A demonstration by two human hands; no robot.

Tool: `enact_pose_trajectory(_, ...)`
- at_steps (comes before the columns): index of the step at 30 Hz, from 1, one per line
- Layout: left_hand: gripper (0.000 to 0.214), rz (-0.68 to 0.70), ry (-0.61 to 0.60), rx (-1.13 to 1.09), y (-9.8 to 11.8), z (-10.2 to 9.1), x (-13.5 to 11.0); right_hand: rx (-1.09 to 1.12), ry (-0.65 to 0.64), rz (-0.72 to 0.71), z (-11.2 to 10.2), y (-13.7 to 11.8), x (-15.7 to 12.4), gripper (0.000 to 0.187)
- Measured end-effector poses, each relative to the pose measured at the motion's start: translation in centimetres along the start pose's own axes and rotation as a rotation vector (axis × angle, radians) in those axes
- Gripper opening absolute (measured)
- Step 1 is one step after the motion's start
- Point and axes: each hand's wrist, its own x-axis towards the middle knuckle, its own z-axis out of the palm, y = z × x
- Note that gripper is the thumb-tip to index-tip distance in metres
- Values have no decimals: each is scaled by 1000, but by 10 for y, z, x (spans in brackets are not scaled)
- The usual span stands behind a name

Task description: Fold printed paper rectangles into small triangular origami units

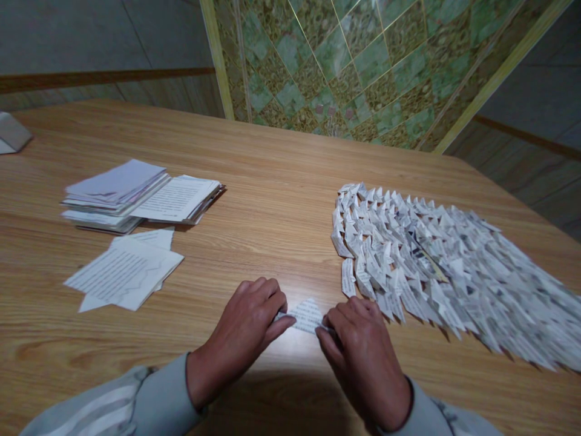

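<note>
At six o'clock in your view, over the wooden table [272, 175], your left hand [252, 315] and right hand [361, 342] each closed in a pinch on the folded paper [307, 315], at its nine and three o'clock ends.

Wood-grain tabletop [272, 157], pale brown, streaks running mostly lengthwise. Near its left edge: angular white object [14, 132], cut off by the view; kind unclear. Beyond the far edge: tiled panel [336, 60], diamonds in green and mottled brown, thin bright lines between some. Low on it, three small pinkish spots [331, 111], too faint to identify. Yellowish frame strips [216, 57] flank the panel. Past the far-left corner, grey wall [91, 36] with brown trim [109, 76]; similar dark wall [538, 79] past the far-right corner.
</note>
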Motion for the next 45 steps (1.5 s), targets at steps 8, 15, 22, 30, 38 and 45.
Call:
enact_pose_trajectory(8,7,117,91,-3,-1,4,1,-32,3,-134,-2,-1,1,19)
enact_pose_trajectory(15,18,382,177,71,-2,4,-1,-39,16,-204,0,-2,1,16)
enact_pose_trajectory(22,21,413,203,144,0,5,1,-17,-2,-187,-1,-4,1,14)
enact_pose_trajectory(30,25,404,263,147,1,8,3,-97,98,-232,1,-4,6,17)
enact_pose_trajectory(38,22,295,358,-129,5,3,8,15,237,-239,-1,-10,7,20)
enact_pose_trajectory(45,25,321,355,-297,13,3,2,263,222,-194,-5,-13,5,16)
